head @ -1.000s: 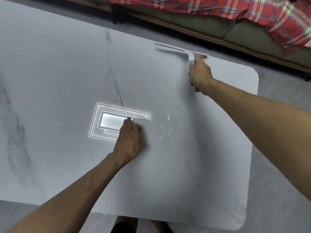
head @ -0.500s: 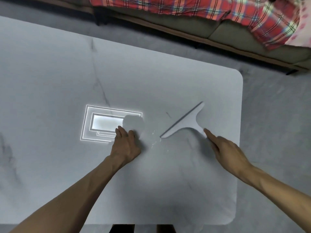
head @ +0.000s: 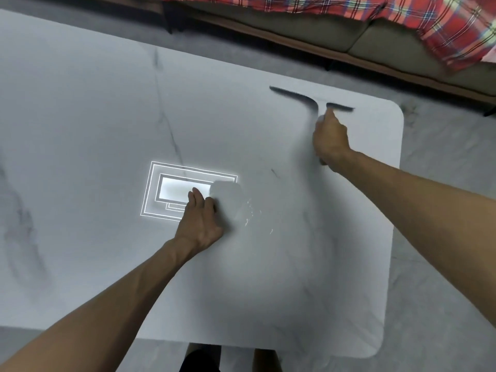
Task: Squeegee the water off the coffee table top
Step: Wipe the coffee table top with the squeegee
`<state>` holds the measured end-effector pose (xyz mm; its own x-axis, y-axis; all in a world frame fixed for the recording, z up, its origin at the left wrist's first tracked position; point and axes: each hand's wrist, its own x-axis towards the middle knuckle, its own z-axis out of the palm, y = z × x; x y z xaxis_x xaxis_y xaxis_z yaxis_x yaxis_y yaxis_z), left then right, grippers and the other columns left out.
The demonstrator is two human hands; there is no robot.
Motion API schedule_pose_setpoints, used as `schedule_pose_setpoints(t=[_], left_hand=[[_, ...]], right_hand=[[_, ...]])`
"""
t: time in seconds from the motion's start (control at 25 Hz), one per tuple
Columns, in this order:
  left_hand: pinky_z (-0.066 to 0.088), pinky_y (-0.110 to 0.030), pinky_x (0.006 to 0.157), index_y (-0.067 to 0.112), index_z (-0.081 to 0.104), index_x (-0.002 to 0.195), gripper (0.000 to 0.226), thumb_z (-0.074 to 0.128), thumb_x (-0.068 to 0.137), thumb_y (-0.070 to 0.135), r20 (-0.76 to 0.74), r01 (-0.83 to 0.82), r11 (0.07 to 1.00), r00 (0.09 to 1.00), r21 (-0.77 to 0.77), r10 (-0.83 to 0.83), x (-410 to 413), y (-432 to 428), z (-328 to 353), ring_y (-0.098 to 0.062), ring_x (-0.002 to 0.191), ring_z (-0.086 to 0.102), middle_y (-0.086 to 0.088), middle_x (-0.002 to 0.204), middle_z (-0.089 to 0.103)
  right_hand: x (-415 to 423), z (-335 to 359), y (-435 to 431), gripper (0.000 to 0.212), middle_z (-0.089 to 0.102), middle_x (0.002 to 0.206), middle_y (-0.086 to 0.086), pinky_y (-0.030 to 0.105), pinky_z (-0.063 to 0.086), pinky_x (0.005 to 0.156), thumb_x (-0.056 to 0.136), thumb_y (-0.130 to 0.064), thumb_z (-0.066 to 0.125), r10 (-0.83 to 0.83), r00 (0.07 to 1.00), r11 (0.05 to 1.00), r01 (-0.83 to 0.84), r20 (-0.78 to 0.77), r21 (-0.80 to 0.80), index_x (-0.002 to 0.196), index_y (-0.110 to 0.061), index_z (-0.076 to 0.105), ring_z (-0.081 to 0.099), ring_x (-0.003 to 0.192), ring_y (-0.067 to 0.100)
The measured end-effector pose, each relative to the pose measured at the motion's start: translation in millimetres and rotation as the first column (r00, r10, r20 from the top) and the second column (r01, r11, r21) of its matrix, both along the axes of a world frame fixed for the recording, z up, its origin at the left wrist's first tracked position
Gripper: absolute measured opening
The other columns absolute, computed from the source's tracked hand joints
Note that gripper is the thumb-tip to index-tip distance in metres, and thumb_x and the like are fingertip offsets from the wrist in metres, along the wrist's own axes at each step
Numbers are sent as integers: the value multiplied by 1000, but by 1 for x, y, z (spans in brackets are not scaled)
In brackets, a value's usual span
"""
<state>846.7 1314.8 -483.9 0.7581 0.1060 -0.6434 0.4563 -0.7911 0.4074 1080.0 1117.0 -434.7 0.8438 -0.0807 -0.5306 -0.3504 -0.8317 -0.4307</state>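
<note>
The white marble coffee table top fills most of the view. My right hand grips the handle of a T-shaped squeegee, whose blade lies near the table's far right edge and looks motion-blurred. Small glistening water drops sit near the middle of the top. Just left of the drops, my left hand rests on the table with its fingers together, holding nothing.
A bright rectangular light reflection shines on the top beside my left hand. A sofa with a red plaid blanket runs along the far side. Grey floor lies to the right of the table.
My right hand has carried the squeegee from the middle of the table, near the water drops, back out to the far right edge. My left hand has stayed put.
</note>
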Motion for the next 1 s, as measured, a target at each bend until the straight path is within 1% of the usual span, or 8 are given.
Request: schedule_pose_setpoints(t=[0.04,0.08,0.12,0.2,0.36,0.6,0.84,1.0], left_hand=[[38,-39,91,2,48,105,33,50,72,-1,69,-36,999,997,-3,36,-4,2,0,-43,125,38,-25,128,42],[37,-34,77,7,45,94,24,49,73,-2,111,-103,995,989,14,100,-11,4,0,-39,107,49,-17,110,49],[32,-31,67,8,42,88,17,47,76,-3,151,-184,983,972,28,178,-16,7,0,-34,90,52,-12,95,50],[28,-31,59,5,42,82,11,45,81,-6,164,-316,944,940,96,298,-29,11,-2,-29,72,46,-14,78,46],[35,-16,64,19,43,97,33,50,83,-10,188,-351,934,924,70,333,-64,6,-3,-24,80,46,-9,89,48],[43,-34,83,3,46,116,37,52,81,-8,143,-421,905,894,-60,425,-82,-27,6,-36,104,56,-18,118,54],[36,-27,57,24,42,93,31,45,76,-2,107,-608,790,783,-77,613,-80,-33,14,-24,78,54,10,82,54],[45,-32,74,25,43,97,32,44,80,-2,126,-717,694,684,-61,718,-75,-22,17,-25,82,54,6,92,58]], right_hand=[[-4,-3,21,32,47,92,3,31,37,69,97,-11,32,46,999,999,-46,4,-20,112,-35,18,44,77,20],[-15,-5,40,54,51,96,4,32,38,75,96,-9,33,117,992,991,-115,34,-63,146,-4,14,50,82,23],[-32,-8,52,54,57,104,8,34,40,78,96,-8,34,234,970,971,-230,59,-71,147,-23,25,55,92,28],[-76,-9,56,56,61,111,14,36,43,80,98,-11,36,459,882,889,-454,104,-65,150,-23,22,57,100,35],[-147,-13,-3,55,60,107,3,33,44,75,101,-19,38,693,716,719,-694,87,-20,150,-37,23,58,92,27],[-171,10,-145,56,47,88,-11,29,41,61,101,-26,35,841,539,528,-836,-44,-149,147,-51,13,57,76,17],[-150,38,-187,50,53,84,-8,28,35,54,101,-32,31,781,623,578,-745,-37,-334,148,-48,19,53,68,15],[-157,25,-96,63,55,102,-3,35,48,69,98,-18,37,850,527,523,-834,28,-176,146,-52,14,61,88,25]])
